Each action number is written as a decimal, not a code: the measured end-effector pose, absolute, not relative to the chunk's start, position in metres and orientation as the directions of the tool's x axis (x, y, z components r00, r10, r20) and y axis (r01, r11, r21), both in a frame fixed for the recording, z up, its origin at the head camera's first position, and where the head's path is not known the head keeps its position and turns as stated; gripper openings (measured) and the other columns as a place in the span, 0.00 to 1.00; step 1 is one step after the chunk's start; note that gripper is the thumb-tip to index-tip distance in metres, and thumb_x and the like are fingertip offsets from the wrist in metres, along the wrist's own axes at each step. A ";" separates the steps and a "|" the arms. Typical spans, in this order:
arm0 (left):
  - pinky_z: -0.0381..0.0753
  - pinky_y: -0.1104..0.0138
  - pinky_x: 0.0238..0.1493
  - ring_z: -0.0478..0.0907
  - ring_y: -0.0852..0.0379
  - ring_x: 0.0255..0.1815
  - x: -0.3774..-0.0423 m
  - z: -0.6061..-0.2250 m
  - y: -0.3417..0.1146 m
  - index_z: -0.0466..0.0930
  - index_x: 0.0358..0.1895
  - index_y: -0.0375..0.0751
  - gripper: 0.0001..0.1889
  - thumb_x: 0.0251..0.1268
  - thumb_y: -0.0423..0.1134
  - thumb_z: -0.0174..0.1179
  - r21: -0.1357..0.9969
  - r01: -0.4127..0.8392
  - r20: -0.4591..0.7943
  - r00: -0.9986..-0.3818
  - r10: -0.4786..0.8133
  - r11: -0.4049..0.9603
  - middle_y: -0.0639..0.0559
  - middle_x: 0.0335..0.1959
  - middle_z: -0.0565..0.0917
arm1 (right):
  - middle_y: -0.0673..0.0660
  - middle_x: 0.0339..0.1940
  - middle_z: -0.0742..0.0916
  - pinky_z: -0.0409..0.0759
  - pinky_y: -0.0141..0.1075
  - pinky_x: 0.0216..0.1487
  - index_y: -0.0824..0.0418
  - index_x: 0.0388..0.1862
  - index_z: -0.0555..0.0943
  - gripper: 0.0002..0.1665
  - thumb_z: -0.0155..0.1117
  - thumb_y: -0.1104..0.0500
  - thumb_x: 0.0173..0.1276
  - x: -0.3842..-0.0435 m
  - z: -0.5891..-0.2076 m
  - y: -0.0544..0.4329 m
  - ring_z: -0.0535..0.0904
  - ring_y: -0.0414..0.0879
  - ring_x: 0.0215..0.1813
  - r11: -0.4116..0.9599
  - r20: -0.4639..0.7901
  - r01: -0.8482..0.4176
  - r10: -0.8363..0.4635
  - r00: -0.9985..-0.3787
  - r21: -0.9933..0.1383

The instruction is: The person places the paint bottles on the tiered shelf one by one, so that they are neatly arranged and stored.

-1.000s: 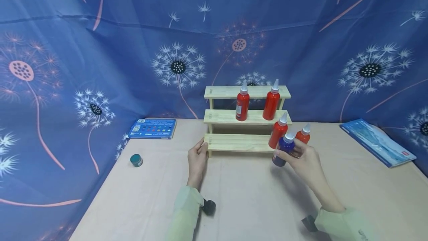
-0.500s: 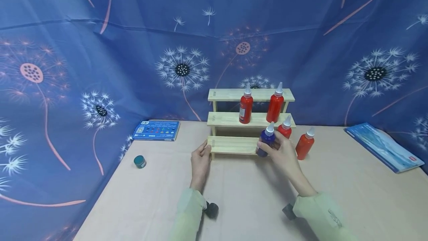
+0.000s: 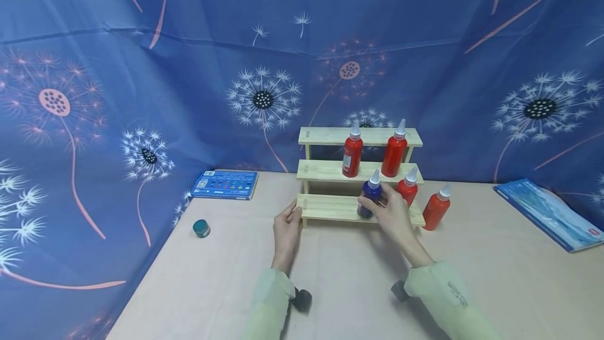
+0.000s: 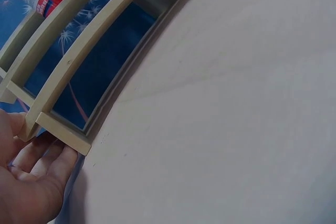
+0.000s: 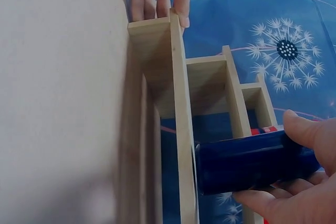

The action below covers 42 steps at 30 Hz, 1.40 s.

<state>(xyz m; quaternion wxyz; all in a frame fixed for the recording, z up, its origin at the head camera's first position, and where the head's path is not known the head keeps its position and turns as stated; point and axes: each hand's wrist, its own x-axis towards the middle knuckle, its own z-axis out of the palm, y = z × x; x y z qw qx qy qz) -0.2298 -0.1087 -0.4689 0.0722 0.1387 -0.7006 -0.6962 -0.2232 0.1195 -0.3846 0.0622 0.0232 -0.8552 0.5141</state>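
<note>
A three-tier wooden display rack (image 3: 330, 208) stands on the table. My left hand (image 3: 286, 232) grips the left end of its bottom tier; in the left wrist view the thumb lies on the board and the fingers are at the leg. Between thumb and fingers my right hand (image 3: 395, 218) holds a dark blue squeeze bottle (image 3: 371, 191) with a pointed silver cap. The bottle is upright, its base right at the bottom board (image 5: 184, 129). Just right of it, partly behind my right hand, a red squeeze bottle (image 3: 408, 188) stands on the same tier.
Two red bottles, one left (image 3: 352, 157) and one right (image 3: 394, 156), stand on the middle tier. Another red bottle (image 3: 436, 209) is on the table right of the rack. A green jar (image 3: 201, 228) and blue box (image 3: 226, 184) lie left, a blue book (image 3: 549, 214) right.
My right hand has carried the blue bottle leftward, from the rack's right front to the bottom tier, left of the red bottle there. The left hand keeps its grip; the head view has shifted slightly.
</note>
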 end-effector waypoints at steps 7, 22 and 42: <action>0.83 0.65 0.55 0.79 0.48 0.59 -0.231 -0.469 -0.108 0.73 0.66 0.41 0.20 0.74 0.39 0.54 0.995 -0.096 -0.096 -0.952 -0.290 -0.015 0.43 0.57 0.82 | 0.67 0.62 0.80 0.73 0.53 0.67 0.65 0.67 0.70 0.33 0.68 0.58 0.66 -0.226 -0.385 0.119 0.73 0.62 0.66 0.477 0.112 -0.087 0.026 -0.993 -0.874; 0.83 0.62 0.54 0.80 0.44 0.57 -0.227 -0.469 -0.107 0.73 0.65 0.37 0.20 0.73 0.36 0.54 0.998 -0.061 -0.060 -0.948 -0.313 -0.006 0.38 0.55 0.82 | 0.69 0.67 0.74 0.70 0.57 0.69 0.64 0.72 0.63 0.39 0.65 0.52 0.69 -0.226 -0.384 0.119 0.68 0.65 0.70 0.504 0.058 -0.056 -0.012 -0.998 -0.862; 0.84 0.63 0.53 0.80 0.45 0.56 -0.226 -0.467 -0.108 0.73 0.66 0.38 0.20 0.74 0.38 0.54 0.996 -0.082 -0.074 -0.947 -0.311 0.015 0.39 0.54 0.83 | 0.62 0.71 0.72 0.66 0.36 0.72 0.63 0.75 0.59 0.44 0.69 0.54 0.66 -0.181 -0.328 0.135 0.66 0.54 0.73 0.366 0.311 -0.289 -0.001 -0.951 -0.884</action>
